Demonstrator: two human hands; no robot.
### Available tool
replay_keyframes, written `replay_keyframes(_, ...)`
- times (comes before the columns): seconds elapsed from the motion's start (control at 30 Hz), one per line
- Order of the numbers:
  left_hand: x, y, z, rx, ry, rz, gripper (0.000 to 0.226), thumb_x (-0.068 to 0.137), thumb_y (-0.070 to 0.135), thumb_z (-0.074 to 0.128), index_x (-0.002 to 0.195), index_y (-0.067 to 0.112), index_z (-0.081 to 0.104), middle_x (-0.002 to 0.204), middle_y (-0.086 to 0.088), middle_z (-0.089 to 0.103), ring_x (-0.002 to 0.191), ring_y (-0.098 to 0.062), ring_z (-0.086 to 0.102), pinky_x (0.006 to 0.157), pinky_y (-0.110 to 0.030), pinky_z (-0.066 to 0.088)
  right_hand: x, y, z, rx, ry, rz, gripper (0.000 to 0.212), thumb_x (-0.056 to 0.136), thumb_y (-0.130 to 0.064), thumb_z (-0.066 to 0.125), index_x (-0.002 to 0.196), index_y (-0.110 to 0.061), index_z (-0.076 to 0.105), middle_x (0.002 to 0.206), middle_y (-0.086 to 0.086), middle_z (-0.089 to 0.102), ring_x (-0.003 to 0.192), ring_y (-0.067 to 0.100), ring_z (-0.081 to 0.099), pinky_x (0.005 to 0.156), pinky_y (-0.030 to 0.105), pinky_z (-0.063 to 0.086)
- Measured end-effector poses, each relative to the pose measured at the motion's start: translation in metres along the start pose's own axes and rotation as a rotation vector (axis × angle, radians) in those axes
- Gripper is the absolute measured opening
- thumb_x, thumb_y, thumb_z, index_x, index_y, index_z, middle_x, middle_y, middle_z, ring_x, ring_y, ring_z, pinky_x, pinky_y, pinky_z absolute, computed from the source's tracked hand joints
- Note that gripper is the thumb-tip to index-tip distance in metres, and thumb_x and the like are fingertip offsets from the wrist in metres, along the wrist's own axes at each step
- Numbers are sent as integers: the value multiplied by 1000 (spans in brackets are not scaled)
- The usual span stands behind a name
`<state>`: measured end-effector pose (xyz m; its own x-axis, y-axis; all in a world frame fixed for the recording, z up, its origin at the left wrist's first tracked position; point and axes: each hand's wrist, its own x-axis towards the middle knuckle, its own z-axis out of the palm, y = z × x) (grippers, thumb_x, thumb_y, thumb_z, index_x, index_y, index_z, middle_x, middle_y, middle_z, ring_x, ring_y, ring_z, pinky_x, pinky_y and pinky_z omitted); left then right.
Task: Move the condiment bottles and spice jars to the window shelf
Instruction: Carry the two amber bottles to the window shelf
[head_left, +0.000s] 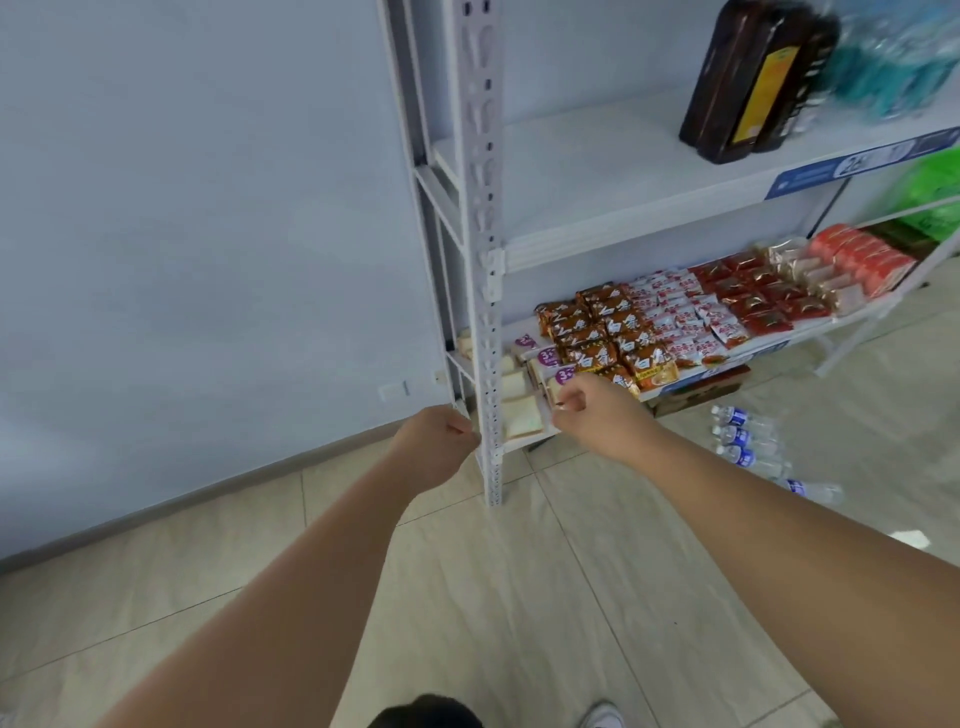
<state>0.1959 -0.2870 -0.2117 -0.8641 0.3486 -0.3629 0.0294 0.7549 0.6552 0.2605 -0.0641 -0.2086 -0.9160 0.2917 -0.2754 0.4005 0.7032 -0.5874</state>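
Bottles (748, 78), dark and yellow-labelled, stand high to the right of the white post (485, 260). Left hand (436, 444) and right hand (592, 410) sit low either side of that post, curled, holding nothing. Best reach up, grip one bottle round its body.

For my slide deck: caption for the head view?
Left hand and right hand, curled, flank the shelf post; dark bottles stand above.
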Motion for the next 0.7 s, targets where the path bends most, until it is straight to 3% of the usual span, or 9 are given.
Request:
replay_keyframes(0.2,28,83,53,-30,-7,27,10,95,29,64,93,20,67,95,4,66,89,-17,63,78,-28,48,27,65,-66,19,12,-2,39,95,-38,68,129,-22,60,124,-2,65,108,18,62,91,38,54)
replay_keyframes(0.33,64,145,63,-16,17,86,15,97,24,59,91,16,69,96,2,68,76,-14,62,68,-26,50,57,90,-105,37,28,4,41,96,-37,67,131,-18,59,124,-1,65,111,19,62,97,41,54)
replay_keyframes(0.47,112,205,61,-77,80,149,10,96,26,60,91,25,68,96,3,74,66,-11,60,61,-23,48,97,108,-149,52,89,-5,38,96,-36,67,129,-18,60,121,-3,64,110,19,63,94,39,53)
replay_keyframes(0.7,193,299,64,-112,105,269,20,96,34,60,111,26,70,109,12,70,80,-6,64,61,-19,45,163,131,-234,121,210,-7,38,97,-35,66,131,-18,60,123,-2,64,109,16,60,87,31,45)
